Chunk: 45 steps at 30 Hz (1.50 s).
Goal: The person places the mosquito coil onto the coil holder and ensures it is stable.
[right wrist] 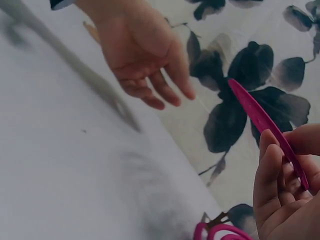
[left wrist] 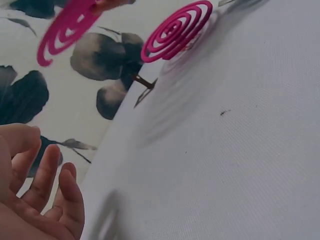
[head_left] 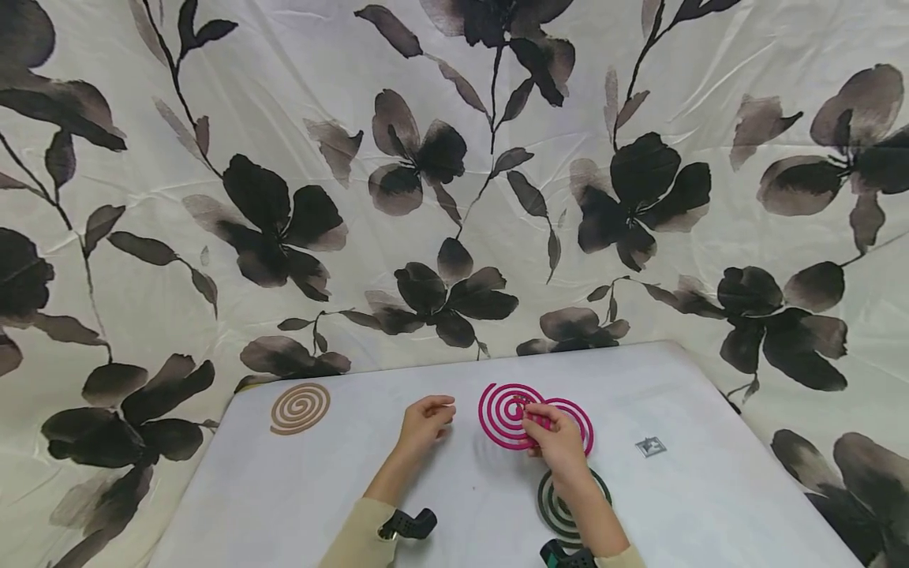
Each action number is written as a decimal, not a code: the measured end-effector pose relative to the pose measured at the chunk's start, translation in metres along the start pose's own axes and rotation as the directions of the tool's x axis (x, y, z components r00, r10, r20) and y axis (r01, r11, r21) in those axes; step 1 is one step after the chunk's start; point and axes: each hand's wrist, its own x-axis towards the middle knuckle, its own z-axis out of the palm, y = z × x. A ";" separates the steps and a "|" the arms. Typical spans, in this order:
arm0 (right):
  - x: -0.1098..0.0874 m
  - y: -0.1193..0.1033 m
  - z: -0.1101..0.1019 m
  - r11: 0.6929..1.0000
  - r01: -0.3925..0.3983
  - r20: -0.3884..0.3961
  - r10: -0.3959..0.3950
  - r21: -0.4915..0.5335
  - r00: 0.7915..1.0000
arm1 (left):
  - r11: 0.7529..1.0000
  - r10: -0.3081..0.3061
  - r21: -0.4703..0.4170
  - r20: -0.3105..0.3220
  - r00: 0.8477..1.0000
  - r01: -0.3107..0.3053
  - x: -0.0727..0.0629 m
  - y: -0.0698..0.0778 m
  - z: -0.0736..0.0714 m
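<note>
My right hand point(head_left: 557, 442) pinches a pink mosquito coil point(right wrist: 266, 122) between thumb and fingers, raised over the table. In the right wrist view the coil shows nearly edge-on. A second pink coil point(left wrist: 172, 31) is low at the table, behind the right hand in the head view. Close by, a small brown metal stand point(left wrist: 145, 82) appears in the left wrist view. My left hand point(head_left: 424, 426) hovers to the left of the held coil, fingers loosely bent and nothing in them. Under my right wrist lies a dark green coil point(head_left: 541, 505), partly hidden.
A tan coil point(head_left: 301, 409) lies at the table's far left. Toward the right sits a small flat silver metal piece point(head_left: 650, 446). The white table point(head_left: 284, 497) backs onto a floral cloth point(head_left: 426, 47).
</note>
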 end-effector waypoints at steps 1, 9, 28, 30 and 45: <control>0.000 -0.001 -0.002 1.000 0.000 -0.005 0.000 0.005 1.000 | 1.000 -0.003 0.014 0.006 1.000 0.003 0.001 0.000 0.001; 0.003 -0.007 -0.021 0.999 -0.004 -0.053 0.006 0.034 0.999 | 0.993 0.040 0.110 0.080 0.996 -0.049 0.011 0.000 0.014; 0.004 -0.007 -0.048 0.998 0.009 -0.116 -0.002 0.065 0.993 | 0.961 0.098 0.238 0.186 0.978 -0.142 0.028 -0.003 0.063; 0.005 -0.006 -0.048 0.998 0.007 -0.118 0.001 0.069 0.993 | 0.959 0.101 0.242 0.198 0.975 -0.149 0.030 -0.002 0.067; 0.002 -0.005 -0.054 0.998 -0.007 -0.117 0.015 0.062 0.993 | 0.942 0.115 0.283 0.228 0.967 -0.179 0.041 0.007 0.096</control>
